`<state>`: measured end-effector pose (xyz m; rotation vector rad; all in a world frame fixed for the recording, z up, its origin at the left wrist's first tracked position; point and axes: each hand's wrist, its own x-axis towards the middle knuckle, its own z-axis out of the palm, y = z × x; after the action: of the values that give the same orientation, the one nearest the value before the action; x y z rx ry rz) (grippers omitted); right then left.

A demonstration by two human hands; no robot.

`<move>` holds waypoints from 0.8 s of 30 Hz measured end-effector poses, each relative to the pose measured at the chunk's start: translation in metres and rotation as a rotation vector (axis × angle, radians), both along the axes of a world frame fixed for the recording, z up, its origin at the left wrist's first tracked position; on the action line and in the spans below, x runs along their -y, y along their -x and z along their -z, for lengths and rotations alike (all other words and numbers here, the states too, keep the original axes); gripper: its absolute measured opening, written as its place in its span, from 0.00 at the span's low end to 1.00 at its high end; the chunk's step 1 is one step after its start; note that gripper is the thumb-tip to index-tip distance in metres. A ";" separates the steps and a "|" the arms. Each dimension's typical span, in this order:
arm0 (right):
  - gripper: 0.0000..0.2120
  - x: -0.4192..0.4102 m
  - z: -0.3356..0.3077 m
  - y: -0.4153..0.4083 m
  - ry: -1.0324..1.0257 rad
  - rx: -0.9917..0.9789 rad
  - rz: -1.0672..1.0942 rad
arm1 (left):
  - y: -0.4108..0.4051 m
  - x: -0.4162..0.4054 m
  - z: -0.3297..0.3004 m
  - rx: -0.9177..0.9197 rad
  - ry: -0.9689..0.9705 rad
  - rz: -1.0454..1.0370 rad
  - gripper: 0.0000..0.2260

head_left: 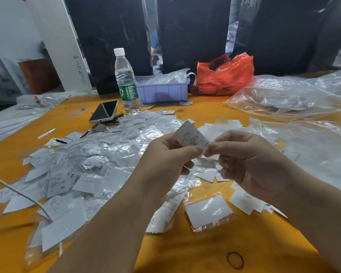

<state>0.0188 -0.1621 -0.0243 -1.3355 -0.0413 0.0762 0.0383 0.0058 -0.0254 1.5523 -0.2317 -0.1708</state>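
A small white printed label (190, 135) is held up above the orange table (205, 251) at the centre of the head view. My left hand (163, 166) pinches its lower edge with thumb and fingers. My right hand (248, 160) pinches the same lower corner from the right, fingertips meeting those of the left. Below and to the left spreads a heap of white size labels in small clear bags (91, 166), some marked XS and XL. One bagged blank label (208, 212) lies alone near my wrists.
A water bottle (126, 81), a phone (104, 112) and a purple bin (162, 90) stand at the back. A red plastic bag (224, 74) sits beside the bin. Large clear bags (287, 95) cover the right side. A white cable (16, 192) crosses the left.
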 end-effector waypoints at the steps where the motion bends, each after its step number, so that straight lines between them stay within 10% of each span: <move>1: 0.10 0.000 0.000 0.000 0.030 0.022 0.017 | 0.000 0.000 0.000 0.000 -0.024 0.015 0.05; 24: 0.10 0.004 0.002 -0.004 0.087 0.043 0.175 | 0.003 0.002 -0.002 -0.027 -0.148 0.084 0.07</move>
<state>0.0225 -0.1660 -0.0264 -1.4227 0.0429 -0.0999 0.0349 0.0037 -0.0233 1.6869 -0.2686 -0.2798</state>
